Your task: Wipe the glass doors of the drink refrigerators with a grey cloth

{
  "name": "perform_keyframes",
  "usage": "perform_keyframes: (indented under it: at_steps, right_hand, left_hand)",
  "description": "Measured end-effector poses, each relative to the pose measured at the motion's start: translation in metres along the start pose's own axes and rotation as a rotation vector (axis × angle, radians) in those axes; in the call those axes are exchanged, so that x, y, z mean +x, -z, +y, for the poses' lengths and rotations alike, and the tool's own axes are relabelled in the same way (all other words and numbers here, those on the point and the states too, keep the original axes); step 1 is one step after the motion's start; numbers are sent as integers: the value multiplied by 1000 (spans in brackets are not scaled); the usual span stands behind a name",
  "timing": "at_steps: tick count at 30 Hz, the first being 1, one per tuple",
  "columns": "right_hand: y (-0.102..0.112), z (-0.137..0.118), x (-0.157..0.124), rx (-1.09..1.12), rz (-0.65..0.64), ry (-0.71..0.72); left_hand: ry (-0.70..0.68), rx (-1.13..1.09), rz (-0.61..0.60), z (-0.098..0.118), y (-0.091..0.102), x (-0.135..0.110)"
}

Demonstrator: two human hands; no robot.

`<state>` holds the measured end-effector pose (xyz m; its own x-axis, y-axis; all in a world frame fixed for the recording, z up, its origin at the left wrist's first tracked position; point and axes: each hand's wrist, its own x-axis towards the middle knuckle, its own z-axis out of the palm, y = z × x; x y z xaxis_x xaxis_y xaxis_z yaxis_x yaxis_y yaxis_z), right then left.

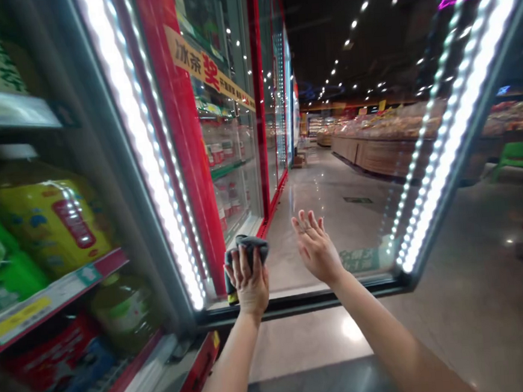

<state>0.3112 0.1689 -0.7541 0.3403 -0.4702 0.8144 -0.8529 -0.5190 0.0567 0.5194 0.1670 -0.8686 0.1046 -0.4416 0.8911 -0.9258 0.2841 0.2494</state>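
Observation:
A lit glass cooler door (368, 286) stands swung out in front of me, with bright LED strips along both sides. Low on its glass, near the left side, my left hand (249, 284) presses a dark grey cloth (254, 245), its fingers curled over the fabric. To the right of it, my right hand (316, 249) is raised at the glass with its fingers stretched out and holds nothing. Whether its palm touches the pane I cannot tell.
On the left, cooler shelves hold a yellow-labelled bottle (59, 218), a green package (3, 252) and price tags. Red-framed coolers (260, 99) line the aisle beyond the glass. Produce counters (371, 151) and a green chair (519, 157) stand to the right.

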Motion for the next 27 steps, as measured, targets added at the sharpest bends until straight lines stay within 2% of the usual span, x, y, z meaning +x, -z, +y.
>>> perform_keyframes:
  at_steps: [2,5,6,7,9,12,14,15,17,20,22,23,25,27]
  right_hand:
    - [7,7,-5,5,-37,45]
    - [15,27,-29,-28,-126,186]
    - [18,35,-40,-51,-161,236]
    - [20,45,-51,-79,-194,273]
    - [24,63,-71,-134,-244,297]
    - [27,81,-89,-186,-298,261]
    - [27,86,-92,-195,-319,249]
    - [26,86,-92,-196,-323,247]
    - [26,84,-90,-200,-327,250]
    - [32,84,-89,-201,-347,291]
    - [40,89,-93,-189,-368,339]
    - [44,94,-98,-184,-378,359]
    - [52,107,-111,-187,-391,369]
    - [57,120,-125,-202,-400,360]
  left_hand:
    - [-221,-7,-102,1,2,-2]
    - [-495,-40,-238,-25,9,-22]
    - [-517,-44,-268,-35,11,-26]
    - [-498,-44,-270,-42,12,-25]
    - [-330,-28,-197,-44,14,-10]
    - [-11,-20,3,-11,11,31]
    - [34,-20,60,20,7,48]
    - [-15,-10,46,32,5,50]
    - [-251,-5,-45,42,1,37]
    - [-696,-14,-231,22,3,-1]
    - [-830,-2,-300,0,7,-20]
    - [-818,10,-302,-9,9,-23]
    - [-674,32,-243,-11,11,-15]
    - [-448,49,-140,7,7,5]
